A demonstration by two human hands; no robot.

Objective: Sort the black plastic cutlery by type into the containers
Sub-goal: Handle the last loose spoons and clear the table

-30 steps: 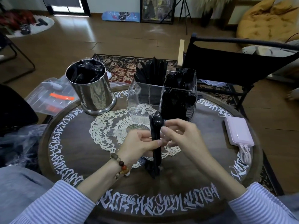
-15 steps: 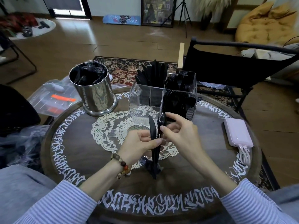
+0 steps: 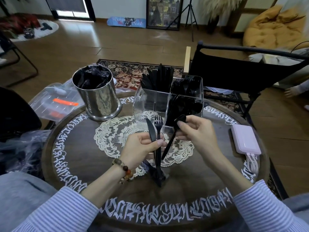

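Note:
My left hand [image 3: 142, 149] grips a black plastic knife [image 3: 151, 131] and a black fork [image 3: 158, 125] upright over the lace doily, their lower ends in a clear wrapper [image 3: 156, 175]. My right hand [image 3: 194, 131] pinches a black spoon [image 3: 173, 136] by its bowl, handle slanting down and left, just in front of the clear divided organizer [image 3: 150, 101]. The organizer's back left cell holds knives [image 3: 158, 77]; its right cells hold more black cutlery [image 3: 184, 104]. A steel canister [image 3: 100, 101] at the left is full of black wrapped cutlery.
A round dark table [image 3: 83, 164] with white lettering carries a lace doily [image 3: 108, 139]. A pink power bank [image 3: 245, 139] with cables lies at the right. Clear plastic bags [image 3: 55, 102] sit at the left edge. A black folding chair [image 3: 242, 72] stands behind the organizer.
My right hand has pulled the spoon out of the bundle and away to the right. The knife and fork stay in my left hand, now fanned apart.

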